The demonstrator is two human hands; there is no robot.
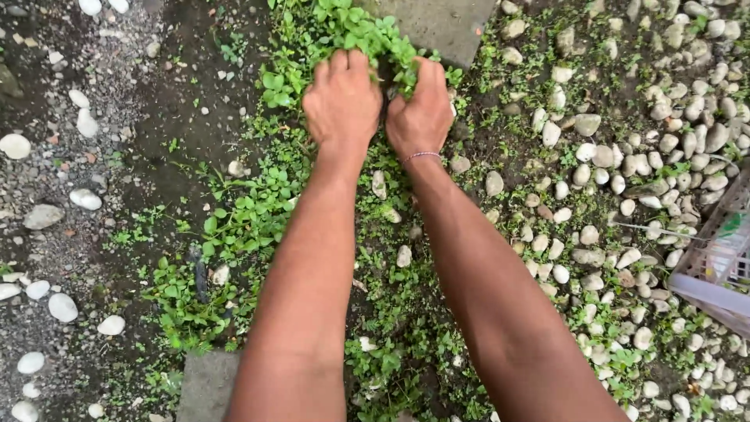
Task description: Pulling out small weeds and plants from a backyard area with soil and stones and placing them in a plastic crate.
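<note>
Head view, looking down at bare ground. At far left we see dark gravelly soil (117,187) strewn with pale rounded stones (84,198). A ragged band of low broad-leaved weeds (250,215) runs from the near ground up toward the far edge, thickest between two grey paving slabs: a near slab (207,384) at the bottom edge and a far slab (441,23) at the top.

Our left hand (342,100) lies palm down at the far end of that band, fingers curled and buried in the weed clump (355,31) just in front of the far slab; it is closed around a bunch of leaves and stems. Just beside it, knuckles almost touching, our right hand (422,109), with a thin pink bracelet (420,156) at the wrist, is likewise bunched on the same clump. We judge that both hands grip low, near the soil, so that the hold falls on the stems rather than on the loose leaves.

To the right, the ground is a bed of white pebbles (617,234) with small weeds between them. At the right edge stands the corner of a pale plastic lattice basket (715,270), partly out of view.
</note>
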